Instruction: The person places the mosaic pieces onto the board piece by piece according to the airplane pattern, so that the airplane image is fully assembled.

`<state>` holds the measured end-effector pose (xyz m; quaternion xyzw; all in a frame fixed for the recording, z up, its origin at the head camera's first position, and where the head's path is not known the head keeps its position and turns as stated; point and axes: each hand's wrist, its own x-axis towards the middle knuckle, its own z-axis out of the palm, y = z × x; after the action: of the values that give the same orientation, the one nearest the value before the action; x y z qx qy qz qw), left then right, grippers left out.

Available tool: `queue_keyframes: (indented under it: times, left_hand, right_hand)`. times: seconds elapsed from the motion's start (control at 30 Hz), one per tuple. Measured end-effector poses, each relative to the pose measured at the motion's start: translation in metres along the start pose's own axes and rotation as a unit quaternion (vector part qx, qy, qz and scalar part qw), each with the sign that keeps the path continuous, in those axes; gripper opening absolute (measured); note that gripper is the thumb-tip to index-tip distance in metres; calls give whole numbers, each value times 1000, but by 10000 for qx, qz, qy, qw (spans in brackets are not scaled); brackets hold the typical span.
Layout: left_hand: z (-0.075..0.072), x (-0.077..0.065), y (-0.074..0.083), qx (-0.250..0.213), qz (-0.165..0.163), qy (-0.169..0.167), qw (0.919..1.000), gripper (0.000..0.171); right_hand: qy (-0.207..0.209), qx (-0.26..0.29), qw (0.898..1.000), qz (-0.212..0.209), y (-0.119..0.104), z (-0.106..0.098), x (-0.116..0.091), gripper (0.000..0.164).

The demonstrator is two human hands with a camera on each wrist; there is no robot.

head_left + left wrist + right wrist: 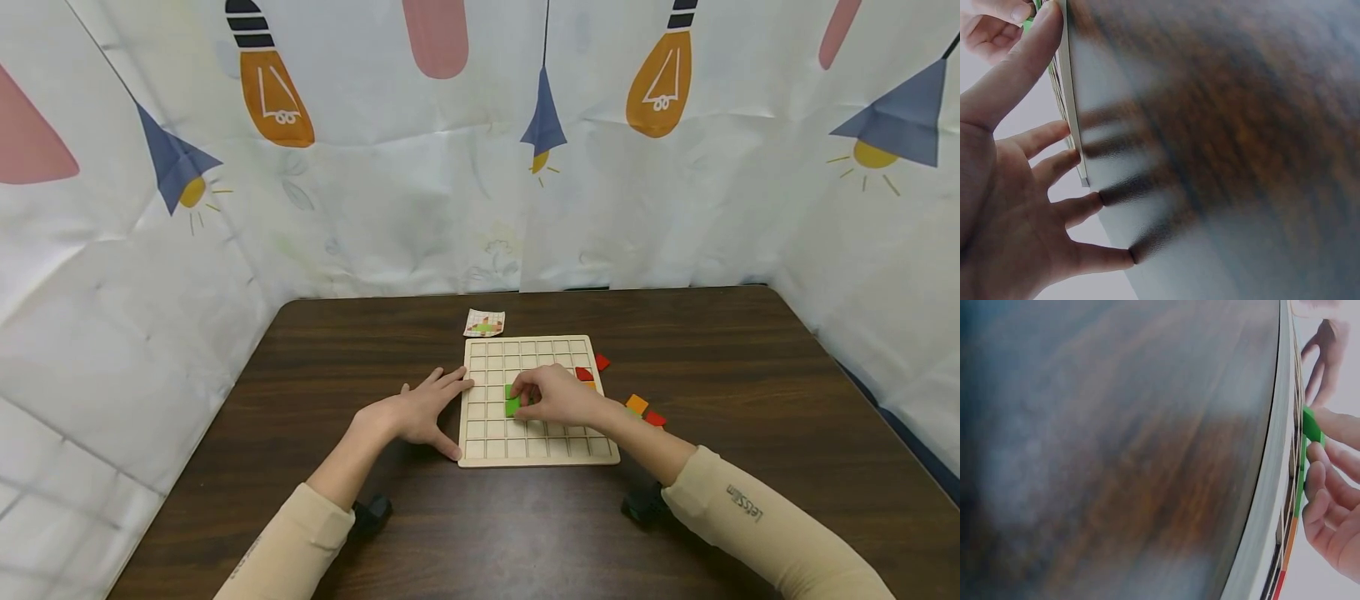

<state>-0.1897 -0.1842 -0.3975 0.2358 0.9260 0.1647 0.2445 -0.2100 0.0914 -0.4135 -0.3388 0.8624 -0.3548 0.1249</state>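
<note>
A square wooden board [483,433] with a grid of cells lies on the dark table. My right hand [558,398] is over its middle and pinches a green tile [1311,427] between thumb and fingers; the tile tilts up from the board. Other green pieces [1300,481] lie along the board beneath that hand, partly hidden by it. At the board's left edge, my left hand [420,412] is spread, thumb and some fingertips against the rim. Two of its fingertips rest on the table in the left wrist view. A red piece [583,374] and an orange piece [591,385] sit on the board's right side.
Behind the board lies a small card [484,323] with a coloured grid pattern. Off the right edge are a red piece [602,362], an orange square [637,404] and another red piece [655,418], partly beside my forearm. A printed white curtain [420,217] borders the table.
</note>
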Motion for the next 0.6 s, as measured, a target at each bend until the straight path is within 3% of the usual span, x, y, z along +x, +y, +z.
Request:
queue_keyframes:
  times: [0.33, 0.6]
  left_hand:
    - [0, -1, 0, 10, 23, 17, 10000, 110]
    - [-1, 0, 0, 48, 44, -3, 10000, 110]
  right_hand:
    - [12, -63, 9999, 142, 0, -2, -2, 26]
    - [90, -113, 9998, 169, 5, -10, -8, 23]
